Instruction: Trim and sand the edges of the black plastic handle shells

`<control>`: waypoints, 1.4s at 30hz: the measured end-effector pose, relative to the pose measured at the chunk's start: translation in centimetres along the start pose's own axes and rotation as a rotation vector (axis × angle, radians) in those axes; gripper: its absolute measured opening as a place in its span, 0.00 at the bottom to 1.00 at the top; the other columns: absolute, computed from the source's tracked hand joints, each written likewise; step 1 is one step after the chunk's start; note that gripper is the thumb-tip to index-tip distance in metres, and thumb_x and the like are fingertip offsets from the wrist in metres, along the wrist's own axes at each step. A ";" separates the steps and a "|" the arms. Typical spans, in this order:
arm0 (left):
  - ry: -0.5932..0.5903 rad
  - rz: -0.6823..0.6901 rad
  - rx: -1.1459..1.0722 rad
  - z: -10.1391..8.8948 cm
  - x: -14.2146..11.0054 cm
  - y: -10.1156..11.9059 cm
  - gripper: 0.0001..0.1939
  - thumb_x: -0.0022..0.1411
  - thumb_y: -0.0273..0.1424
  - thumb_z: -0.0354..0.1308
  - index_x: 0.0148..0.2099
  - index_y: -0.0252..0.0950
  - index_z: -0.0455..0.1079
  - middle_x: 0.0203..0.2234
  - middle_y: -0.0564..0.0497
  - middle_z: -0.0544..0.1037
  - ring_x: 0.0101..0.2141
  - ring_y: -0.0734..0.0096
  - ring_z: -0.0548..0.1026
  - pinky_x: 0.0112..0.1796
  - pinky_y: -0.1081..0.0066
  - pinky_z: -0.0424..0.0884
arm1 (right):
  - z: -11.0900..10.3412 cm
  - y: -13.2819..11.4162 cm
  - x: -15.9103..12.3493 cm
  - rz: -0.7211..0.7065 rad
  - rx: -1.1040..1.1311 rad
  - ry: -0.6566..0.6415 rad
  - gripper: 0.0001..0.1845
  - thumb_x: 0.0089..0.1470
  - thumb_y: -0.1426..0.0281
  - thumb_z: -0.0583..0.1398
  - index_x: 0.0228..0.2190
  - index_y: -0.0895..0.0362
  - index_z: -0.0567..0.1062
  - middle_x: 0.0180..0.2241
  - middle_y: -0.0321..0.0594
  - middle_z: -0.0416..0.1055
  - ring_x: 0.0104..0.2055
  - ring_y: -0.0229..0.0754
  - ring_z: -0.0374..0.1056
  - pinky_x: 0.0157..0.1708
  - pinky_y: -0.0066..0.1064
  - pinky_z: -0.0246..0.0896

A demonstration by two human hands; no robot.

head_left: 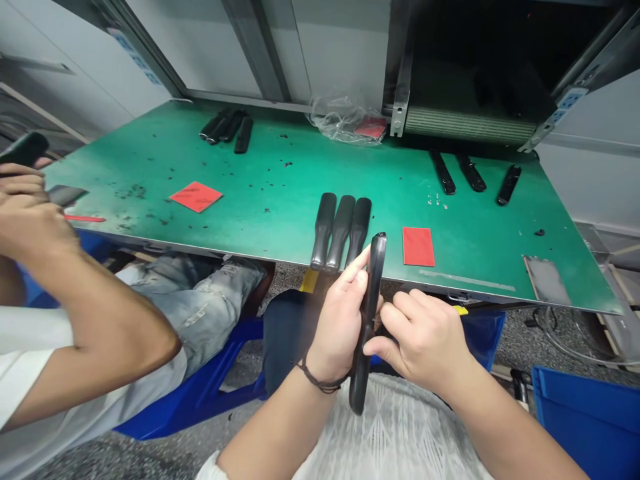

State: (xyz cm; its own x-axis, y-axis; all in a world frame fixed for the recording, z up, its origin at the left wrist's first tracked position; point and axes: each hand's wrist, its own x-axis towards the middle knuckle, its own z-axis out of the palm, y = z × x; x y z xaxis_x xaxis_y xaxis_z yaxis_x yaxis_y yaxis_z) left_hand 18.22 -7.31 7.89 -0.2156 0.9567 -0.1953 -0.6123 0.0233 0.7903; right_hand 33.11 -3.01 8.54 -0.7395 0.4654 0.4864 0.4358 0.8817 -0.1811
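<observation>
My left hand (343, 317) is wrapped round a long black plastic handle (369, 320), holding it upright on edge in front of my lap. My right hand (420, 333) is closed against the handle's right side, thumb and forefinger pinched on its edge; whether it holds a small tool is hidden. Three more black handles (341, 230) lie side by side at the near edge of the green mat (280, 180), just beyond my hands. A red card (418, 246) lies to their right.
A co-worker on the left holds a black handle (23, 150) and a metal blade (65, 195). Another red card (196, 196), more handles at back left (227, 128) and back right (470, 175), a plastic bag (345, 120), a blue bin (590, 413).
</observation>
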 end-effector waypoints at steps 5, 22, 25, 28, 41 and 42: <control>-0.013 -0.023 -0.008 0.1 0.4 -0.3 0.34 0.76 0.46 0.58 0.77 0.39 0.60 0.21 0.60 0.56 0.21 0.77 0.50 0.22 0.75 0.50 | 0.1 0.2 -0.4 -0.008 -0.033 -0.004 0.36 0.75 0.45 0.44 0.29 0.55 0.74 0.26 0.37 0.64 0.29 0.43 0.51 0.31 0.38 0.43; -0.065 -0.044 -0.063 0.7 0.4 -0.8 0.31 0.76 0.44 0.59 0.75 0.41 0.64 0.20 0.60 0.57 0.21 0.77 0.49 0.22 0.75 0.48 | 0.0 0.6 -1.4 -0.042 -0.072 0.047 0.36 0.76 0.47 0.44 0.26 0.55 0.73 0.25 0.38 0.62 0.30 0.43 0.50 0.31 0.38 0.40; -0.075 -0.046 -0.069 0.8 0.4 -0.7 0.30 0.76 0.43 0.58 0.75 0.40 0.64 0.20 0.61 0.55 0.21 0.77 0.48 0.22 0.75 0.49 | 0.0 0.4 -1.4 -0.042 -0.076 0.059 0.36 0.76 0.48 0.45 0.26 0.55 0.73 0.24 0.37 0.62 0.30 0.43 0.49 0.31 0.38 0.40; -0.079 -0.059 -0.081 0.9 0.4 -0.6 0.30 0.76 0.43 0.58 0.74 0.40 0.64 0.20 0.61 0.54 0.20 0.77 0.48 0.21 0.76 0.48 | -0.2 0.3 -1.4 -0.048 -0.083 0.075 0.36 0.76 0.48 0.45 0.25 0.55 0.73 0.24 0.37 0.62 0.29 0.43 0.49 0.31 0.38 0.39; -0.004 -0.054 -0.081 1.2 0.3 -0.3 0.31 0.76 0.43 0.58 0.75 0.41 0.63 0.21 0.61 0.54 0.20 0.77 0.49 0.19 0.78 0.52 | 0.1 -0.6 -2.2 -0.031 -0.053 0.048 0.37 0.76 0.47 0.43 0.29 0.56 0.77 0.24 0.38 0.64 0.29 0.43 0.51 0.30 0.38 0.40; -0.004 -0.055 -0.076 1.2 0.3 -0.2 0.31 0.76 0.43 0.57 0.75 0.42 0.62 0.21 0.61 0.54 0.20 0.76 0.48 0.19 0.78 0.52 | 0.2 -0.7 -2.3 -0.027 -0.045 0.043 0.38 0.76 0.47 0.43 0.29 0.56 0.76 0.25 0.38 0.64 0.29 0.43 0.51 0.30 0.38 0.40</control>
State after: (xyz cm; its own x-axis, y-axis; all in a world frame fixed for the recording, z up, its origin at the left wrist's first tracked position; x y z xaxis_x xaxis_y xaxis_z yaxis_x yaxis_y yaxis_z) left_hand 19.16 -6.67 8.39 -0.1767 0.9558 -0.2351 -0.6790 0.0545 0.7321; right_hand 34.42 -4.64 7.38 -0.7294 0.4365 0.5267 0.4390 0.8892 -0.1289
